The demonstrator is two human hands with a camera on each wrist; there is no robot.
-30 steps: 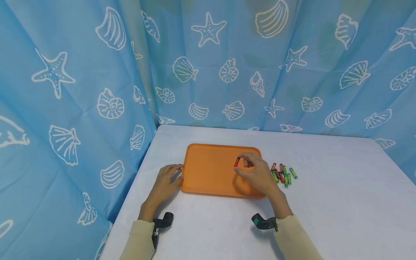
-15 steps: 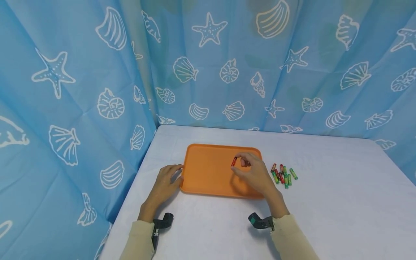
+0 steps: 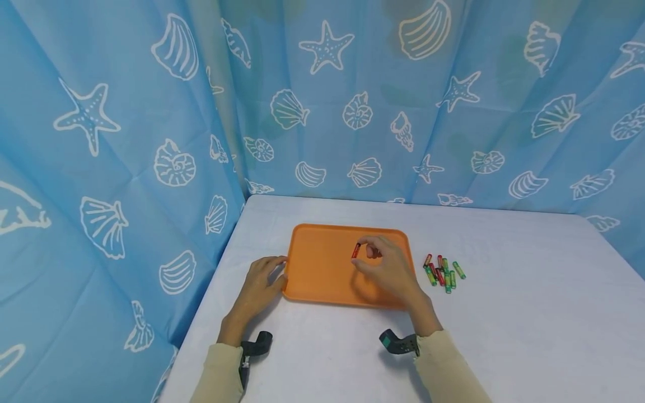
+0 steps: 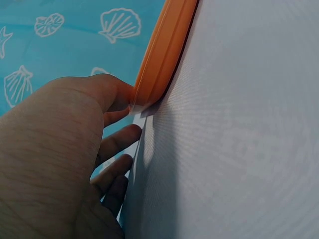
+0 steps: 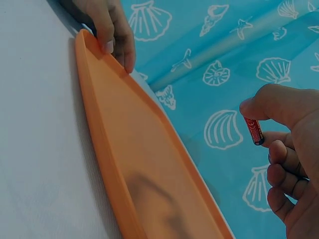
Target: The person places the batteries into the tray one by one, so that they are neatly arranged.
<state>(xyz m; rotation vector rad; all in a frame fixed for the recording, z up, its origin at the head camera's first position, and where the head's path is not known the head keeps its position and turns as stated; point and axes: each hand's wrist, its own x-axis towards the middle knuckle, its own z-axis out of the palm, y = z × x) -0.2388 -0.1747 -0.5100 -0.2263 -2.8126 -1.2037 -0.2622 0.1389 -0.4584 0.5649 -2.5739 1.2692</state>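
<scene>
My right hand (image 3: 392, 273) pinches a small red battery (image 3: 356, 251) by its two ends, between thumb and forefinger. It holds the battery above the orange tray (image 3: 317, 263), whose bare inside catches the hand's shadow. In the right wrist view the red battery (image 5: 253, 130) shows a dark end, and the other fingers curl loosely below it. At the tray's left side is my left hand (image 3: 258, 288), its thumb and fingertips touching the rim. The left wrist view shows the thumb against the tray's corner (image 4: 159, 64) and the remaining fingers relaxed, holding nothing.
To the right of the tray, several red and green batteries (image 3: 447, 280) lie in a loose pile, with one green battery (image 3: 459, 270) at its right edge. A white cloth (image 3: 529, 302) covers the table. Blue shell-patterned curtains (image 3: 363, 112) hang behind and on the left.
My right hand has moved a little to the left over the tray, with the red battery still pinched. The left hand stays at the tray's rim, and the pile is unchanged.
</scene>
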